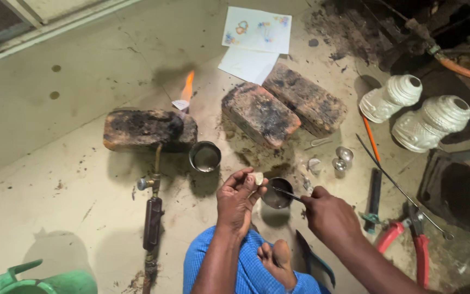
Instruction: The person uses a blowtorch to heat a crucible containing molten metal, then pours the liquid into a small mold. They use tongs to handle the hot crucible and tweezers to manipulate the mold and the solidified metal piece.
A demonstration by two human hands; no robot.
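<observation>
Going from the left: a gas torch point(152, 209) lies left of the small metal bowl point(277, 193), its flame point(187, 87) burning past a charred brick point(149, 129). Left hand point(237, 200) sits just left of that bowl, fingers pinched around a small pale piece point(258, 178). Right hand point(328, 214), just right of the bowl, grips thin tweezers point(286, 193) reaching over it

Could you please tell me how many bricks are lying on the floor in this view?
3. One blackened brick lies left, beside the flame. Two reddish bricks sit side by side at centre: the nearer and the farther, below the white papers. None seems hidden.
</observation>
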